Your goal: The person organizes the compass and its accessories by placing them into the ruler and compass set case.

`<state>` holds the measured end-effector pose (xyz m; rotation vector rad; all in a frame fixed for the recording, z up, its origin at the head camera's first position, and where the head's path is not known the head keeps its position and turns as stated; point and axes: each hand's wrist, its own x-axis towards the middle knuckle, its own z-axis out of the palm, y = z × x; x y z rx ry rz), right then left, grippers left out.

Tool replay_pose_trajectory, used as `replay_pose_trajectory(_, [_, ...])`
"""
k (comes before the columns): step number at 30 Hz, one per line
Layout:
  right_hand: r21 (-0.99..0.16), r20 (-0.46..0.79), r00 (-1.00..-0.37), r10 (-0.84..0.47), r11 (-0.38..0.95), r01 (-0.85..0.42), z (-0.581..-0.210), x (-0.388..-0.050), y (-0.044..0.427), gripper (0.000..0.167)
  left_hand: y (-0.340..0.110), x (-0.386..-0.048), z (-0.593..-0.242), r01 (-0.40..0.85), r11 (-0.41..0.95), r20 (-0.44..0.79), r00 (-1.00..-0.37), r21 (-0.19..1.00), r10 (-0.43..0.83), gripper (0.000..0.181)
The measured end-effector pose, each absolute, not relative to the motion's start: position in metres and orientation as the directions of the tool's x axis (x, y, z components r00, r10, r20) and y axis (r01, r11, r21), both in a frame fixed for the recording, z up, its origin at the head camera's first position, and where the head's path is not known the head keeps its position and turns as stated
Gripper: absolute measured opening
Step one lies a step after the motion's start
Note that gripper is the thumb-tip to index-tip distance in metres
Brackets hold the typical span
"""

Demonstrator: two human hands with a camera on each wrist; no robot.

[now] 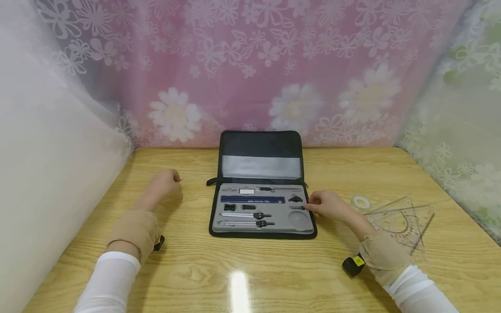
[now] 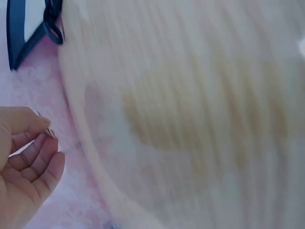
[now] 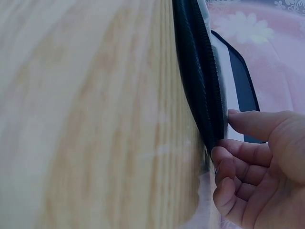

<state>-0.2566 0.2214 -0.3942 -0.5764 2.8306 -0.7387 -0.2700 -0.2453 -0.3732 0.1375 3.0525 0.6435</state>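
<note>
Over the counter [image 1: 188, 269], well to the left of the open black case [image 1: 263, 235], the left hand [image 1: 162, 184] is pinching a small, thin metal piece [image 2: 49, 133] between thumb and forefinger, its exact form being too small to tell. The right hand [image 1: 328, 205] is gripping the case's right edge, its thumb resting on the inner side and its other fingers curling at the zippered rim. The case is lying mid-counter, its grey tray [image 1: 242, 232] holding blue pencils [image 1: 252, 199] and two compasses [image 1: 244, 215], while a white ring [image 1: 354, 203] and clear triangles [image 1: 399, 224] are lying to the right.
</note>
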Motion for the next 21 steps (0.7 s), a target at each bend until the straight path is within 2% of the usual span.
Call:
replay_pose_trajectory(7, [-0.496,-0.058,-0.915,-0.400,0.807,-0.322,-0.393,-0.255,0.221,0.022,-0.214,-0.281,-0.369,0.221,0.898,0.055,-0.975,0.381,0.216,0.017])
replay_pose_trajectory(13, [-0.501,-0.059,-0.913,-0.403,0.803,-0.322,-0.392,-0.254,0.220,0.021,-0.186,-0.283,-0.367,0.348,0.865,0.108,-0.937,0.361,0.332,0.008])
replay_pose_trajectory(21, [-0.511,-0.052,-0.913,-0.404,0.797,-0.323,-0.392,-0.253,0.220,0.020,-0.147,-0.287,-0.365,0.518,0.827,0.117,-0.855,0.219,0.505,0.008])
